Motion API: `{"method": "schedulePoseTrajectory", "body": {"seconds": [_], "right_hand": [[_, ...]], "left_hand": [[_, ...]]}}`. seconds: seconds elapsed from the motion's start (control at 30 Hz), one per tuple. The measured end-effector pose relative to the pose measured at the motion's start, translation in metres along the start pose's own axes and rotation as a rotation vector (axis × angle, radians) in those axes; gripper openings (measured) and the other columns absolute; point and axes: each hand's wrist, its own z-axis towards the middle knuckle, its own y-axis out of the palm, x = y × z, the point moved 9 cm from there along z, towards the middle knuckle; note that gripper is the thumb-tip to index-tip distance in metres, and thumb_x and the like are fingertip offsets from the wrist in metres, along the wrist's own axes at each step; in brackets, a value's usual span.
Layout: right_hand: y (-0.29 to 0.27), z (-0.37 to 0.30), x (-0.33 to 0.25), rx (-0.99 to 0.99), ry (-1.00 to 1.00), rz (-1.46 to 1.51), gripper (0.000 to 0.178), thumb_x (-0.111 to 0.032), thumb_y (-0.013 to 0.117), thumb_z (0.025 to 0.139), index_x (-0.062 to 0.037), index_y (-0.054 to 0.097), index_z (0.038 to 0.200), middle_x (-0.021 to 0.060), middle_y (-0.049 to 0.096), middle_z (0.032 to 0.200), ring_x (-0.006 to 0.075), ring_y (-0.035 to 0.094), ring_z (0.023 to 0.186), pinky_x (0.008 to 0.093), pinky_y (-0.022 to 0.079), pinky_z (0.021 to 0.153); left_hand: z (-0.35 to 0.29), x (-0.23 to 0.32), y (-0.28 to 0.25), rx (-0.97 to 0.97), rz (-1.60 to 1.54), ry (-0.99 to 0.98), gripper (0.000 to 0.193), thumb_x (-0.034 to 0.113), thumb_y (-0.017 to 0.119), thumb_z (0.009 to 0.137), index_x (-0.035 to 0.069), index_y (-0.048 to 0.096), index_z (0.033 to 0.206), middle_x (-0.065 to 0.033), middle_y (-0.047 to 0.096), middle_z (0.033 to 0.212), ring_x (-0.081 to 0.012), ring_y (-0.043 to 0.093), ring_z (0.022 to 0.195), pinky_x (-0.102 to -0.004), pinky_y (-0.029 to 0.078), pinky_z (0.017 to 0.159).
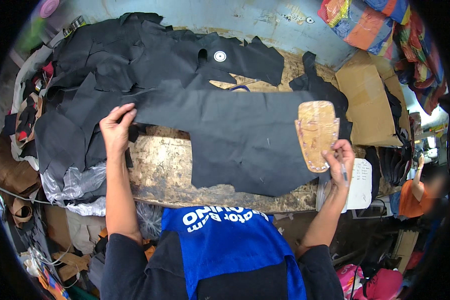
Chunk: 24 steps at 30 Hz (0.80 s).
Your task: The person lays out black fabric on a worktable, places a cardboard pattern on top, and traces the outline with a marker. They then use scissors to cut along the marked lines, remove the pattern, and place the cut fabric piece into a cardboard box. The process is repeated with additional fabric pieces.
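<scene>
A large piece of black sheet material [235, 135], leather-like, lies across the worn wooden table in front of me. My left hand [117, 129] is closed on its narrow left end, thumb and fingers pinching the edge. At its right side, my right hand [341, 162] holds a tan cardboard pattern piece [315, 132] by its lower right edge. That pattern is rounded at the ends, has a small step on each side and looks covered in clear tape. A slim pen [343, 172] is also tucked in the fingers of my right hand.
Heaped black offcuts [110, 55] cover the table's [157, 160] back and left, with a white disc [220, 56] on them. At right stand an open cardboard box [367, 100] and a written-on white sheet [360, 185]. A person in orange [414, 197] is farther right.
</scene>
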Motion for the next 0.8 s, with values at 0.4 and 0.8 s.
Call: {"method": "schedulePoseTrajectory", "body": {"seconds": [0.4, 0.8], "right_hand": [[-0.014, 0.034, -0.179, -0.065, -0.233, 0.075, 0.031, 0.003, 0.067, 0.071, -0.01, 0.044, 0.087, -0.0014, 0.048, 0.086, 0.0077, 0.05, 0.078, 0.0203, 0.042, 0.073], [-0.035, 0.034, -0.246, -0.107, -0.333, 0.087, 0.029, 0.002, 0.067, 0.074, -0.01, 0.044, 0.088, -0.0005, 0.054, 0.088, 0.0085, 0.055, 0.082, 0.0224, 0.046, 0.08]], "left_hand": [[0.056, 0.157, -0.056, 0.061, -0.246, 0.15, 0.028, 0.0, 0.067, 0.08, 0.001, 0.064, 0.108, -0.0064, 0.068, 0.096, -0.0101, 0.064, 0.079, -0.0213, 0.051, 0.062], [0.055, 0.246, -0.067, 0.006, -0.257, 0.264, 0.03, 0.0, 0.067, 0.08, 0.002, 0.064, 0.11, -0.0035, 0.066, 0.1, -0.007, 0.062, 0.081, -0.0196, 0.05, 0.065]]}}
